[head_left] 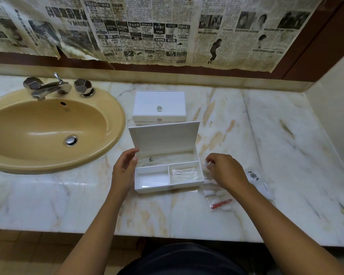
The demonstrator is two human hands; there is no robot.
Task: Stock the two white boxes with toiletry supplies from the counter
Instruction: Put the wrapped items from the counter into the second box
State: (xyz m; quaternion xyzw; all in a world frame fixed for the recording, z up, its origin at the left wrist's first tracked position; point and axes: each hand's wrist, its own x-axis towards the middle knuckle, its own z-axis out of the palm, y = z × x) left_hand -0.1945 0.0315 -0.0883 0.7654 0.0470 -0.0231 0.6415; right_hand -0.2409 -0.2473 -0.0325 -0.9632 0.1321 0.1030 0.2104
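An open white box (139,180) sits near the counter's front, its lid (165,135) standing up behind it. A clear packet lies in its rear compartment and a packet of cotton swabs (184,173) in the front right one; the front left one holds nothing. My left hand (124,168) rests against the box's left wall, fingers apart. Just right of the box, my right hand (224,170) pinches a small clear packet (208,163). Behind stands a second white box (159,107), closed, with a glass knob on its lid.
More clear packets with cotton balls and a red item (219,203) lie on the marble counter (187,215) under my right wrist. White sachets with a dark emblem (253,175) lie further right. A beige sink (0,155) with a chrome tap (48,88) is at left.
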